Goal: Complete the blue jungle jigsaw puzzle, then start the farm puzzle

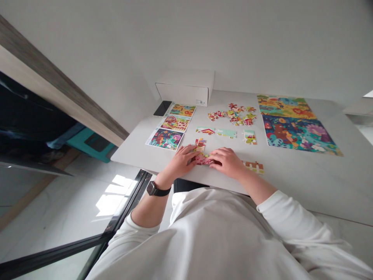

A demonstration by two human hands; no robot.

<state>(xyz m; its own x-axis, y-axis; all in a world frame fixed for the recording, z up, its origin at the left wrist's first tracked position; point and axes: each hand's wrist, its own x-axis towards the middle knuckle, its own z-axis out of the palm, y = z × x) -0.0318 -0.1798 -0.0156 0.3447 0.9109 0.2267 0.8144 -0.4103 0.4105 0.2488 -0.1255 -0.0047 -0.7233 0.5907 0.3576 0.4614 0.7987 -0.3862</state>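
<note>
Joined puzzle pieces (200, 158) in pink, red and yellow lie near the table's front edge, between my two hands. My left hand (184, 160), a black watch at its wrist, presses its curled fingers onto the left side of these pieces. From the right, my right hand (227, 161) pinches the pink part's edge; fingers partly cover it. Behind them lie a piece with a red roof (205, 130), a pale green joined strip (227, 133) and a piece with a small vehicle (250, 137). Beside my right wrist is a fence piece (256, 167).
A heap of loose puzzle pieces (240, 115) lies further back. On the left are a picture sheet (166, 139) and a phone (162, 108), before a white box (186, 87). Two finished-looking puzzle pictures (297, 132) lie right. A teal stool (91, 144) stands on the floor.
</note>
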